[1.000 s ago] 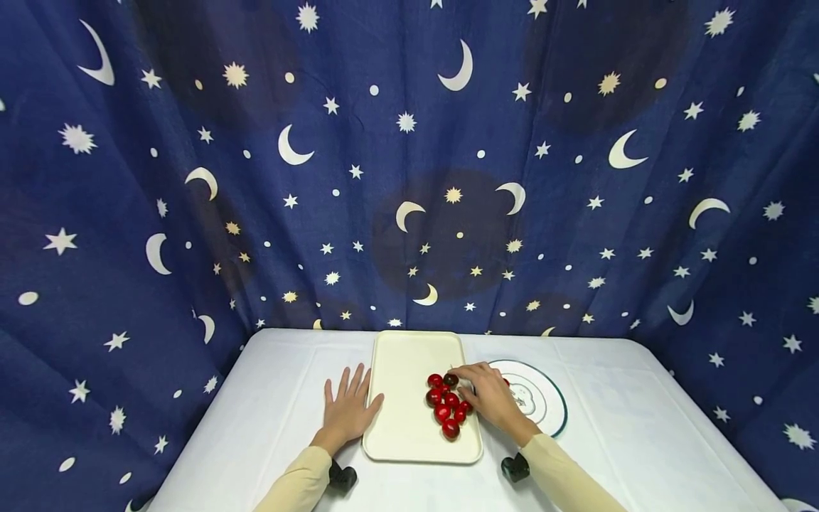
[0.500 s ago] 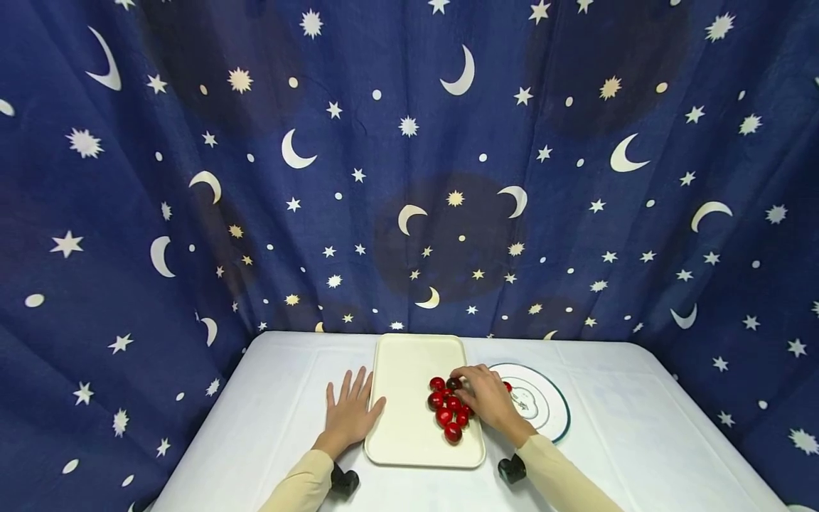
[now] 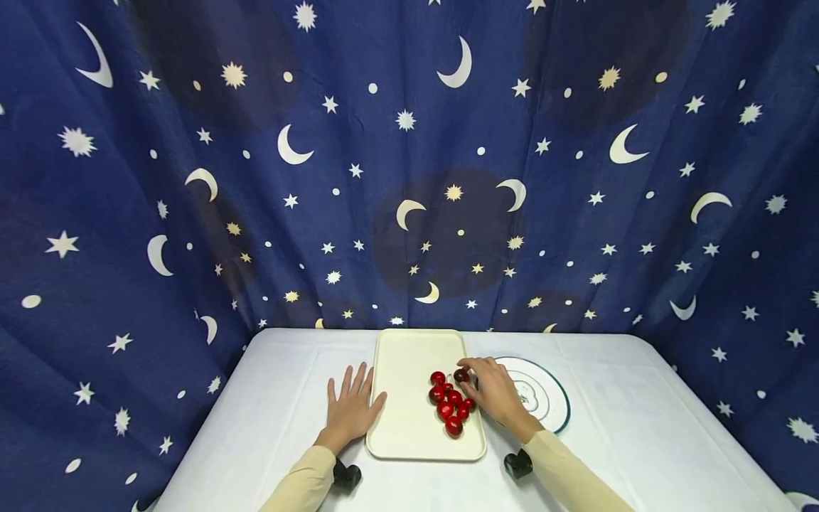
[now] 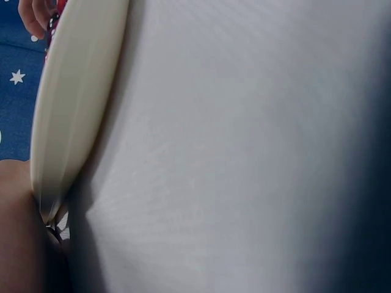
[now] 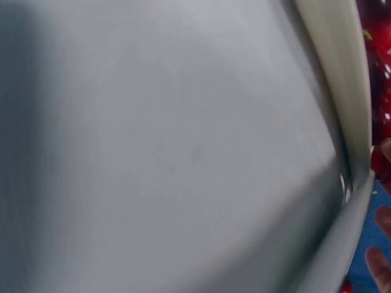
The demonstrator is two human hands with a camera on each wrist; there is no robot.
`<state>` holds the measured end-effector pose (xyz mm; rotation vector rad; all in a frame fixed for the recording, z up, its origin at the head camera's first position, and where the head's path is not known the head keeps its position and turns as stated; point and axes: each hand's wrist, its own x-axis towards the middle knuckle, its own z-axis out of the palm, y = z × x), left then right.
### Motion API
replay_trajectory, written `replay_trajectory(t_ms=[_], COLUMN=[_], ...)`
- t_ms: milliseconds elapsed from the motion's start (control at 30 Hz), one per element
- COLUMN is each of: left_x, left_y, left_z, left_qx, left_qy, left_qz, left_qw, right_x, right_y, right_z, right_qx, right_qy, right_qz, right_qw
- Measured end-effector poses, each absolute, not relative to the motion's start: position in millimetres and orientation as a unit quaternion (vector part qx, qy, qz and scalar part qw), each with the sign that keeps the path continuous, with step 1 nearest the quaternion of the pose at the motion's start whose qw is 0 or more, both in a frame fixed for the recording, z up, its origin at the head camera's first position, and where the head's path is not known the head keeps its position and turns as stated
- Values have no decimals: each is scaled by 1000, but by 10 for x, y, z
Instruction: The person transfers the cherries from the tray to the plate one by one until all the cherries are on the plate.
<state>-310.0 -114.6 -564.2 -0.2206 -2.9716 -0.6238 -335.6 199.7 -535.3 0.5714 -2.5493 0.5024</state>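
Note:
Several glossy red cherries (image 3: 445, 410) lie clustered on the right half of a cream tray (image 3: 399, 427). My right hand (image 3: 498, 391) pinches a dark red cherry (image 3: 461, 375) between fingertips and thumb, by the tray's right edge. In the right wrist view, fingers (image 5: 382, 268) show at the right border beside the cherries. My left hand (image 3: 349, 409) lies flat with fingers spread at the tray's left edge, its thumb over the rim. The left wrist view shows mostly the tray's side (image 4: 79, 91).
A white plate (image 3: 552, 398) with a dark green rim stands right of the tray, partly behind my right hand. A bit of red (image 5: 346, 287) shows low in the right wrist view. White cloth (image 3: 614, 441) covers the table, and a blue star-patterned curtain (image 3: 358, 213) hangs behind.
The dark red cherry has moved a little to the right, away from the cluster, in my right hand's fingers. The left hand has stayed in place.

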Motion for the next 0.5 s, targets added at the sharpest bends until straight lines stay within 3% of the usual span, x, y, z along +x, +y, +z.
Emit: replay_trajectory(t_ms=[500], left_x=[-3071], left_y=[-1110], left_z=[-5534], left_qx=[-62], left_qy=[-980], left_qz=[-188], left_qw=[34], right_x=[-3305], right_y=[2319], right_z=[-5270], right_qx=[181], right_qy=[-929], right_qz=[180], right_qw=[267])
